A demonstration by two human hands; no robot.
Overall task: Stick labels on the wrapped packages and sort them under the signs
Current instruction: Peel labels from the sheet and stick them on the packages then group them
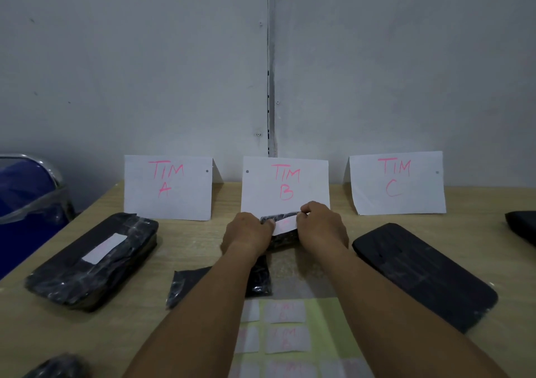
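Note:
A small black wrapped package [282,239] lies in front of the TIM B sign [285,186], between my two hands. My left hand [246,232] grips its left end. My right hand [322,223] pinches a white label [285,226] that lies over the package's top. The TIM A sign [168,187] stands to the left, with a labelled black package [95,258] under it. Under the TIM C sign [397,183] lies a black package [423,273] with no label showing. A yellow-green label sheet [322,331] lies near me, partly hidden by my forearms.
Another black package [261,279] lies under my left forearm. More black packages sit at the far right edge [522,225] and the bottom left corner [58,367]. A blue chair [26,203] stands off the table's left edge. A grey wall backs the wooden table [203,241].

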